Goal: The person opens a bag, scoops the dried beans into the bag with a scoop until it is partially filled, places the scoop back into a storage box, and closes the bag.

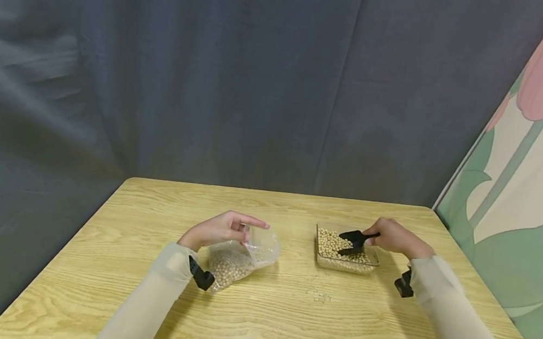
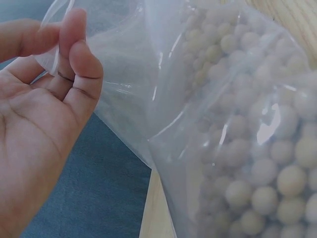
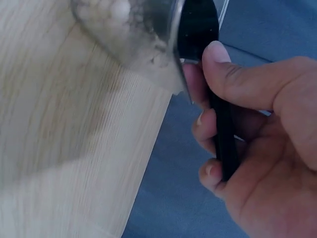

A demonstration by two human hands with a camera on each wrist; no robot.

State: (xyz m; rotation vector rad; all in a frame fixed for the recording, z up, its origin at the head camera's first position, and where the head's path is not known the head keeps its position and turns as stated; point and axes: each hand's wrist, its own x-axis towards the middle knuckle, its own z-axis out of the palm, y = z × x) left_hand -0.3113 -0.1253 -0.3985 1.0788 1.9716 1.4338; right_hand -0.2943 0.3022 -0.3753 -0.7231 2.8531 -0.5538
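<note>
My left hand (image 1: 221, 229) pinches the rim of a clear plastic bag (image 2: 129, 74) between thumb and fingers, and the bag's mouth gapes toward the right. Pale round soybeans (image 2: 265, 198) fill its lower part, which rests on the table. Over on the right, my right hand (image 1: 395, 237) grips the black handle of a small scoop (image 1: 355, 240), fingers wrapped round it in the right wrist view (image 3: 225, 134). The scoop's blade lies among soybeans in a clear rectangular container (image 1: 346, 265); part of the blade is hidden by the beans.
Both things stand on a light wood-grain table (image 1: 276, 323), with a gap between bag and container. A dark curtain (image 1: 241, 79) hangs behind the far edge. To the right is a flower-patterned panel (image 1: 527, 216). Black cameras sit on both wrists.
</note>
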